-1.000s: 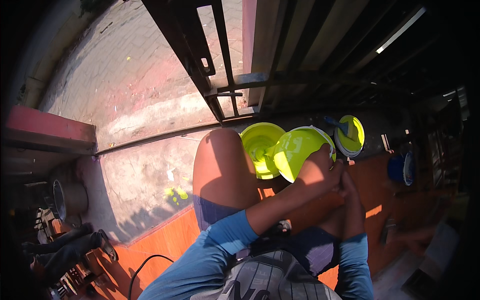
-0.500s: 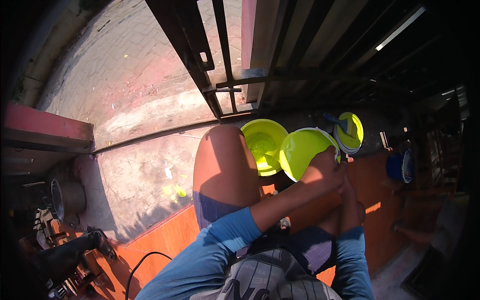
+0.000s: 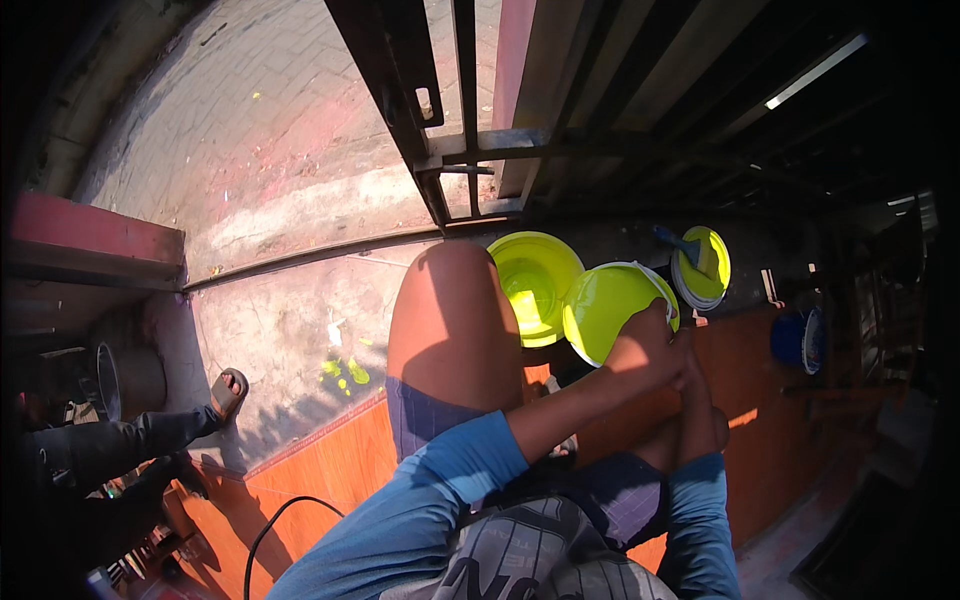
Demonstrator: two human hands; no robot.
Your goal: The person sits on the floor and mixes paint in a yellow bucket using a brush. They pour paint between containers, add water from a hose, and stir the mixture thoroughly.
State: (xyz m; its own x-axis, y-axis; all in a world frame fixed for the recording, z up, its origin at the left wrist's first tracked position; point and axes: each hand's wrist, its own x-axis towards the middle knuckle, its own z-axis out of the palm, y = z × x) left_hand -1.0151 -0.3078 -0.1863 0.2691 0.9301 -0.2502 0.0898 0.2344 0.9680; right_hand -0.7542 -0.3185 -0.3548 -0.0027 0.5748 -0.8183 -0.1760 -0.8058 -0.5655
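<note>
Leaning toward a yellow-green basin is a paint-coated bucket with a pale rim. My left hand is closed on the bucket's right side near that rim. My right hand sits close behind the left one at the bucket; its fingers are hidden. A blue-handled brush rests on a round container coated in the same bright colour, right of the bucket. My bare left thigh is beside the basin.
A dark metal gate stands ahead, with paving beyond. At left are a metal pot and another person's sandalled foot. A blue bucket stands at right. Orange boards and a black cable lie below.
The paint stream seen earlier between bucket and basin is no longer visible. The other person's leg has swung up and right onto the pale floor. My hands have barely moved.
</note>
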